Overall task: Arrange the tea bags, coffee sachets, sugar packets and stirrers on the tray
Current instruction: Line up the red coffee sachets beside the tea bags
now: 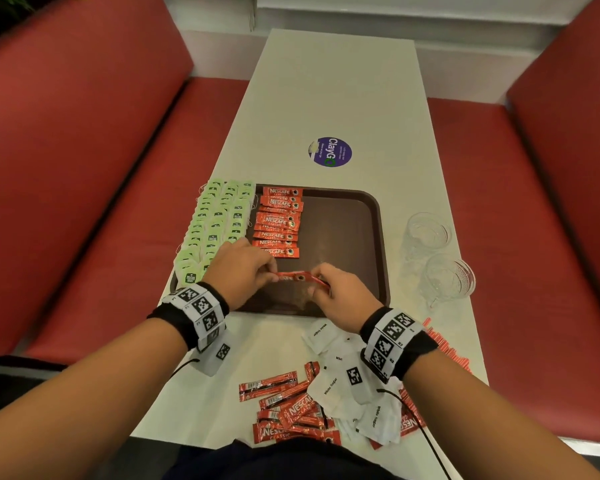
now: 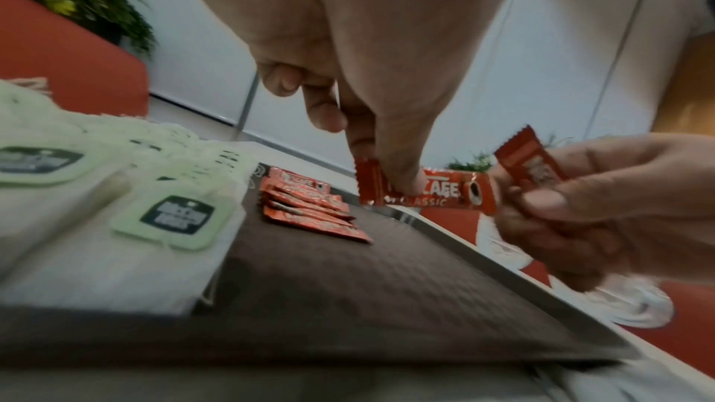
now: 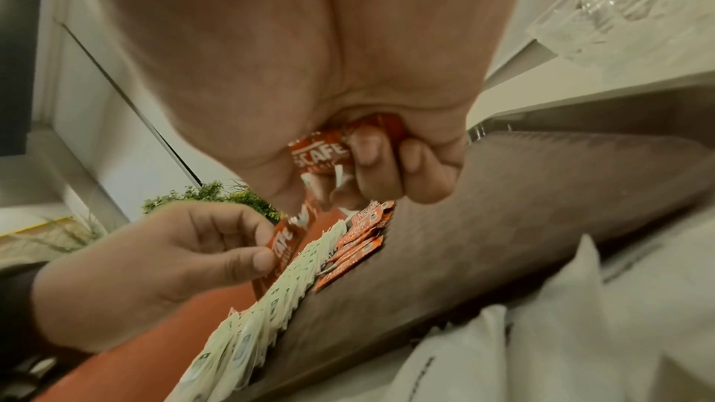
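Observation:
A brown tray (image 1: pixel 357 216) lies on the white table. Green tea bags (image 1: pixel 219 220) fill its left side in rows, and a column of red coffee sachets (image 1: pixel 279 220) lies beside them. Above the tray's near part my left hand (image 1: pixel 269 271) pinches the left end of one coffee sachet (image 1: pixel 297 276). My right hand (image 1: pixel 317 279) grips its right end. In the left wrist view this sachet (image 2: pixel 441 191) hangs level over the tray, and a second sachet (image 2: pixel 530 158) sticks up from my right hand's fist. The right wrist view shows the right fingers (image 3: pixel 371 158) curled round sachets.
Loose coffee sachets (image 1: pixel 284 407) and white sugar packets (image 1: pixel 347 386) lie on the table's near end. Red stirrers (image 1: pixel 447 348) lie by my right wrist. Two glass mugs (image 1: pixel 428 232) (image 1: pixel 447 278) stand right of the tray. Red benches flank the table.

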`<action>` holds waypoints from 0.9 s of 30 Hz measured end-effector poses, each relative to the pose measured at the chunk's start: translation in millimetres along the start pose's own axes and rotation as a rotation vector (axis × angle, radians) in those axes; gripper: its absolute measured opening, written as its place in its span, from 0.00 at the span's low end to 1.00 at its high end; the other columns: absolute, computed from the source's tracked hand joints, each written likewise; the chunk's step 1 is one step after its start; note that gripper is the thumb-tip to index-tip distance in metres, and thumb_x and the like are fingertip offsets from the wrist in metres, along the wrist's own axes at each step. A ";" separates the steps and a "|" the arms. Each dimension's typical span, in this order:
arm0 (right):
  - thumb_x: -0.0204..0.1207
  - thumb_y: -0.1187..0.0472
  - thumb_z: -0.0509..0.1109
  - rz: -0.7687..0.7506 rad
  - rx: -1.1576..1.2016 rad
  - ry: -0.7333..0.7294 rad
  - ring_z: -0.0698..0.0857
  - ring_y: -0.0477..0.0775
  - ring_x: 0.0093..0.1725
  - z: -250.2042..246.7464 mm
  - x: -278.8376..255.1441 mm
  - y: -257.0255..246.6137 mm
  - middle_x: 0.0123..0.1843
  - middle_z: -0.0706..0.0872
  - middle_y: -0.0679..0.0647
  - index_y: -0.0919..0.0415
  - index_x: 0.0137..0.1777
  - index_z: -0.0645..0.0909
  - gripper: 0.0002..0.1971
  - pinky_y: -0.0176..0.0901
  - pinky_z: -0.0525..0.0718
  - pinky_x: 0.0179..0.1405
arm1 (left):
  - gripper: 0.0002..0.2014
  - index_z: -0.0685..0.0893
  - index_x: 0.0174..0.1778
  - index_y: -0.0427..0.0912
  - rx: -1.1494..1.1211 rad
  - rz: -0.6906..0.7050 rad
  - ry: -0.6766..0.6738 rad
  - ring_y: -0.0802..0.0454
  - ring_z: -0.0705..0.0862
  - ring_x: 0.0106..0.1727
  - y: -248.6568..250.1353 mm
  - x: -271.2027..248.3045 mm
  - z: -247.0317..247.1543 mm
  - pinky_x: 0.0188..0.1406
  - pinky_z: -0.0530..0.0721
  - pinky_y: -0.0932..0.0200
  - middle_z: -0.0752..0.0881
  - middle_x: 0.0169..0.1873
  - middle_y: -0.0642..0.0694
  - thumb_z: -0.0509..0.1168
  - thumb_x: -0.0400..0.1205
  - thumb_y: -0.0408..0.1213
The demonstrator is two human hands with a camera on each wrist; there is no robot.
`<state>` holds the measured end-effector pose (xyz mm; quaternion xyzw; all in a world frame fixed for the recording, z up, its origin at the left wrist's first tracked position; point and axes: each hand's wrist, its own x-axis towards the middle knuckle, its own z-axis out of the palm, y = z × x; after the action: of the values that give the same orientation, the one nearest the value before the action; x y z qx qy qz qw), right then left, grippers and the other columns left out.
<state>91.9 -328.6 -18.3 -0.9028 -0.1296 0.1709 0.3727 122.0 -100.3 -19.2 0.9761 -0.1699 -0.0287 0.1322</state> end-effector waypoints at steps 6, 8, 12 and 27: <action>0.80 0.66 0.62 0.102 0.068 -0.046 0.72 0.50 0.30 -5.7 0.8 5.3 0.35 0.75 0.52 0.55 0.49 0.64 0.08 0.44 0.72 0.31 | 0.08 0.86 0.45 0.59 0.166 -0.148 -0.211 0.52 0.77 0.55 -17.6 25.2 11.7 0.59 0.73 0.48 0.86 0.40 0.60 0.71 0.79 0.57; 0.80 0.65 0.62 0.100 0.069 -0.046 0.70 0.50 0.30 -6.2 0.5 6.2 0.34 0.73 0.51 0.53 0.44 0.63 0.10 0.45 0.70 0.32 | 0.09 0.86 0.48 0.59 0.220 -0.144 -0.216 0.50 0.78 0.57 -17.8 30.6 15.2 0.59 0.73 0.48 0.87 0.46 0.59 0.71 0.78 0.57; 0.80 0.65 0.63 0.097 0.095 -0.027 0.69 0.50 0.30 -7.6 0.8 6.7 0.33 0.73 0.50 0.52 0.41 0.63 0.12 0.43 0.69 0.32 | 0.12 0.85 0.53 0.61 0.263 -0.108 -0.207 0.50 0.78 0.59 -18.1 40.7 17.6 0.59 0.75 0.48 0.85 0.53 0.57 0.71 0.77 0.59; 0.86 0.60 0.64 0.072 0.065 -0.009 0.81 0.49 0.34 -5.9 5.0 15.1 0.38 0.83 0.50 0.53 0.50 0.74 0.03 0.41 0.80 0.35 | 0.08 0.87 0.45 0.59 0.256 -0.117 -0.206 0.50 0.79 0.56 -21.7 67.3 17.3 0.55 0.74 0.49 0.88 0.46 0.56 0.70 0.79 0.58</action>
<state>100.5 -341.0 -26.2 -0.8936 -0.0929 0.1923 0.3949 190.6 -107.7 -42.4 0.9852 -0.1275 -0.1142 -0.0133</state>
